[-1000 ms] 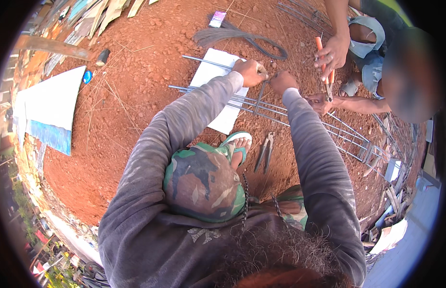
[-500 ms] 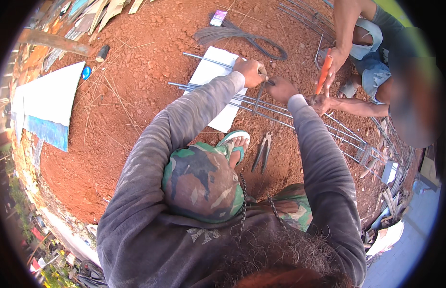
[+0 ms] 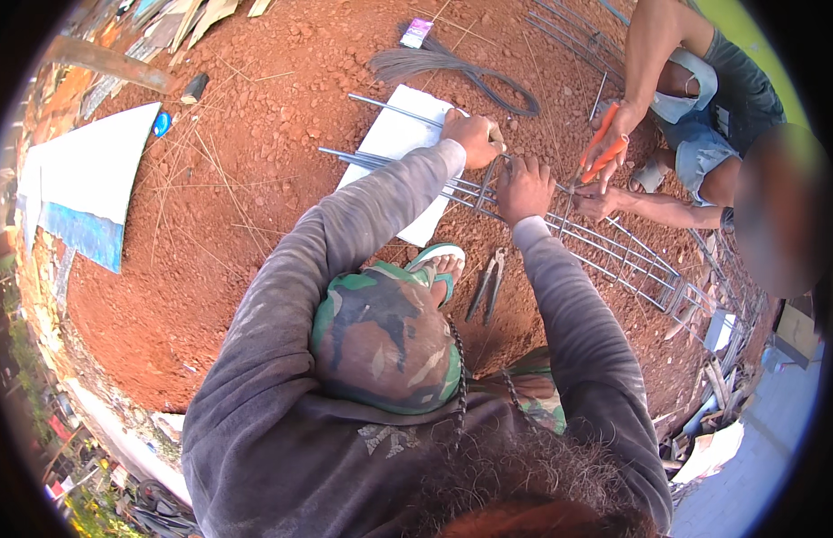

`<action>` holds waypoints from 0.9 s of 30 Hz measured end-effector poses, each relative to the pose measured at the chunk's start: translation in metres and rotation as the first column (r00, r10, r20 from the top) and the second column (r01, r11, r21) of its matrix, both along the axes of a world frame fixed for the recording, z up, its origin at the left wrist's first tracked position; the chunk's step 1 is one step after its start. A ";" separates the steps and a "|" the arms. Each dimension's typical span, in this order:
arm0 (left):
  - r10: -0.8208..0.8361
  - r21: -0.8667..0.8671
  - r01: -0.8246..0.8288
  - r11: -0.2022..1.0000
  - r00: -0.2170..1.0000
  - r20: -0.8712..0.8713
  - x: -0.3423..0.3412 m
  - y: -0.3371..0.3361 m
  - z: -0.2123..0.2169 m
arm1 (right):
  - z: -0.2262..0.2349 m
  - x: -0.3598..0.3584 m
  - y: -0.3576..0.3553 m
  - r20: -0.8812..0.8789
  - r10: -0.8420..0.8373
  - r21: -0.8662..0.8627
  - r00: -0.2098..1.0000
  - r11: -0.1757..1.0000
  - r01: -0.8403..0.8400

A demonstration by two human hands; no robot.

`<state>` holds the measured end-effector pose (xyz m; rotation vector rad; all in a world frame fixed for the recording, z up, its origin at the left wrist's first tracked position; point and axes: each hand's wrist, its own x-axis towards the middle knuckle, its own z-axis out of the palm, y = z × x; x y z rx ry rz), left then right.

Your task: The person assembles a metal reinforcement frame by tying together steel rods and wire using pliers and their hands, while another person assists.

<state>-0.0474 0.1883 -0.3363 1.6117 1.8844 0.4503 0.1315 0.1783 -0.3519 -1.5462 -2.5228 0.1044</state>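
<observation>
Head view: left hand [image 3: 471,140] is pinched at a rod [image 3: 394,108]; right hand [image 3: 526,189], grip unclear, has been drawn away onto the metal frame [image 3: 484,195], which seems steadied.

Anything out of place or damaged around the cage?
Two mild oddities, no obvious damage. Pliers lie loose on the soil beside the sandalled foot, where they could perhaps get stepped on or dirty. A purple-and-white packet lies at the wire bundle, like stray packaging. The cage shows no clear break.
</observation>
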 end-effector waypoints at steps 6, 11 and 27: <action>-0.031 0.066 0.031 0.997 1.000 0.000 0.004 0.000 0.002 | -0.018 0.006 0.037 -0.409 -0.330 -0.544 0.851 0.837 0.063; -0.043 0.144 0.041 0.989 0.999 0.012 -0.006 -0.009 -0.011 | 0.003 -0.002 0.061 -0.409 -0.319 -0.693 0.855 0.719 -0.063; -0.012 -0.003 0.012 1.000 0.999 -0.030 -0.007 0.002 -0.013 | 0.043 -0.021 0.094 -0.043 0.341 -0.172 0.939 0.923 -0.343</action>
